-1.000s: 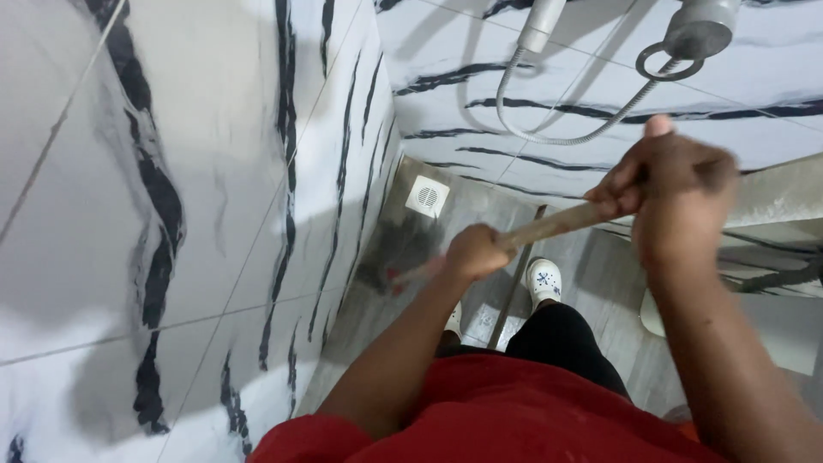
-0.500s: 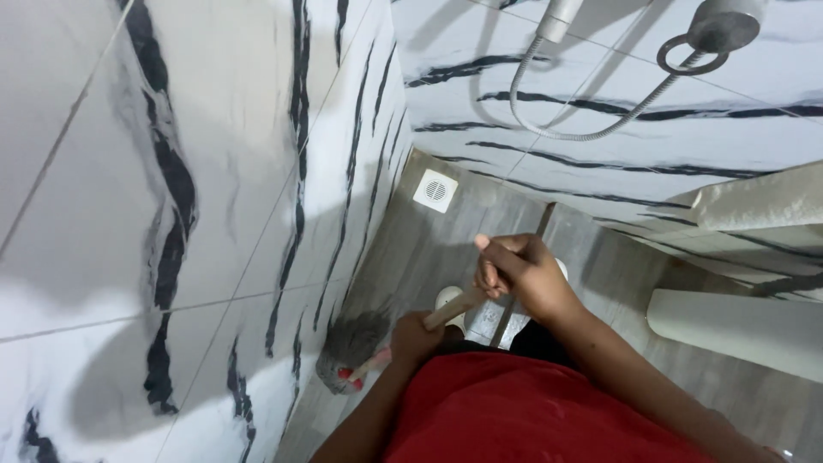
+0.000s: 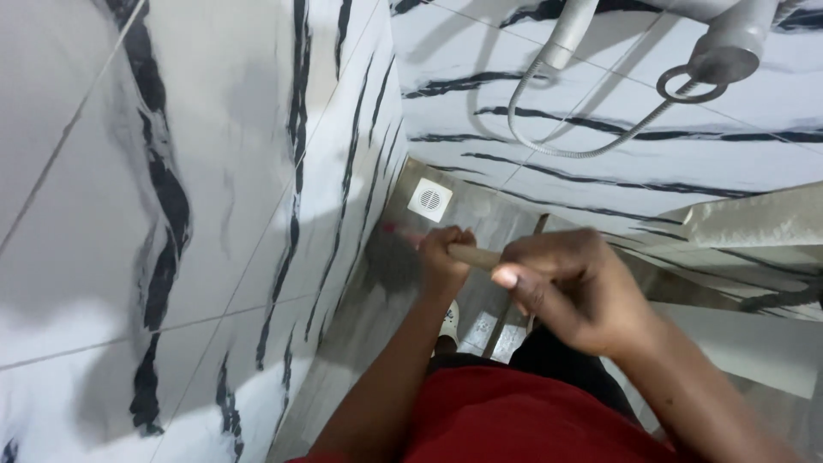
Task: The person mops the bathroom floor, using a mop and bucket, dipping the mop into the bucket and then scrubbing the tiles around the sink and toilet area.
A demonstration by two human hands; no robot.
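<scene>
Both hands are clamped on a wooden broom handle at the middle of the frame. The left hand is wrapped tight around the shaft lower down, towards the head; the right hand closes over the upper end, fingers curled shut around it, nearest the camera.

The handle's long axis runs from the right hand at centre right, up and leftward, to the broom head, which shows as a dark blurred mass of bristles with a bit of red binding at the floor, just beside the foot of the marble-patterned wall and near the square white floor drain. So the broom points to the upper left, head down by the wall.

To my eye the shaft is stiff and light, dry wood that should not slip much in a bare palm, while the bristles look soft and yielding. Two spread grips along the shaft, as here, look the sound way to hold it.

A shower hose loops at the upper right.
</scene>
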